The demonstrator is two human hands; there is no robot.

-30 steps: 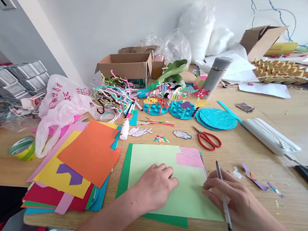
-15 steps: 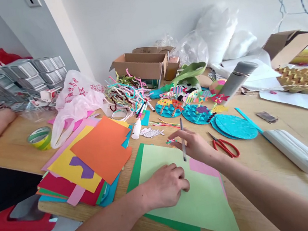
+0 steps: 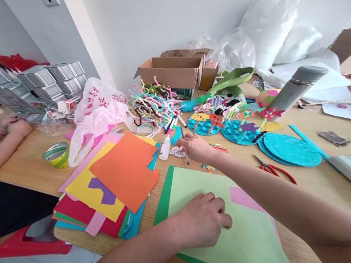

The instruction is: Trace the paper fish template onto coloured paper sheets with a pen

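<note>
Loosely curled, my left hand (image 3: 204,220) rests on a sheet of light green paper (image 3: 257,241), with no object showing in its fingers. My right hand (image 3: 196,146) grips a pen (image 3: 187,156), held nearly upright. It hovers beyond the sheet's far edge, beside a small white paper fish (image 3: 176,150) that it partly covers. A darker green sheet (image 3: 164,196) and a pink piece of paper (image 3: 245,198) lie with the light green one. Small colourful bits (image 3: 207,168) sit just past the paper, under my right forearm.
Coloured paper (image 3: 124,171) is stacked at left, near green-yellow tape (image 3: 56,156) and a white glue bottle (image 3: 165,148). Red-handled scissors (image 3: 274,169) and blue discs (image 3: 295,149) lie right. Pipe cleaners (image 3: 154,108) and a cardboard box (image 3: 170,71) stand behind. Another person's hands (image 3: 18,126) rest far left.
My right hand has moved left and away from me with the pen, off the green sheet to the paper fish. My left hand stays on the sheet. The view has swung slightly left.
</note>
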